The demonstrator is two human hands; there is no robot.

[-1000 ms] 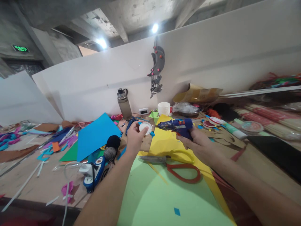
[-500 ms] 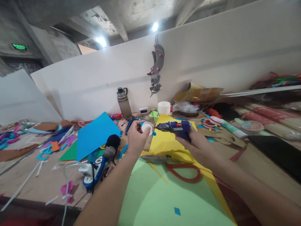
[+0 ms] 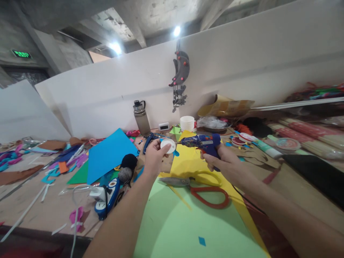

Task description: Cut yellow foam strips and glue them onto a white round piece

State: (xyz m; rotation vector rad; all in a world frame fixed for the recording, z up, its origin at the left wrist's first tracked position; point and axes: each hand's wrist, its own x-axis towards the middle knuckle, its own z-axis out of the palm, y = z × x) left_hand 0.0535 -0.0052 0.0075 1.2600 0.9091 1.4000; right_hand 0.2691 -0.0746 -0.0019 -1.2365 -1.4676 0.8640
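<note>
Fingers [image 3: 155,145] of the left hand [image 3: 154,157] have apparently turned the white disc [image 3: 171,143].

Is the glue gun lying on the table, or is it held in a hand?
Held: the right hand grips the glue gun, and its nozzle points toward the disc in the left hand.

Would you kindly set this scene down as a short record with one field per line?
Left hand: pinches a white disc
Right hand: grips a blue glue gun
Nozzle: points at the disc's edge; contact unclear
Below the hands: scissors lying over light green paper
Behind: grey bottle, stacked white cups
Hanging: grey crescent ornament
</note>
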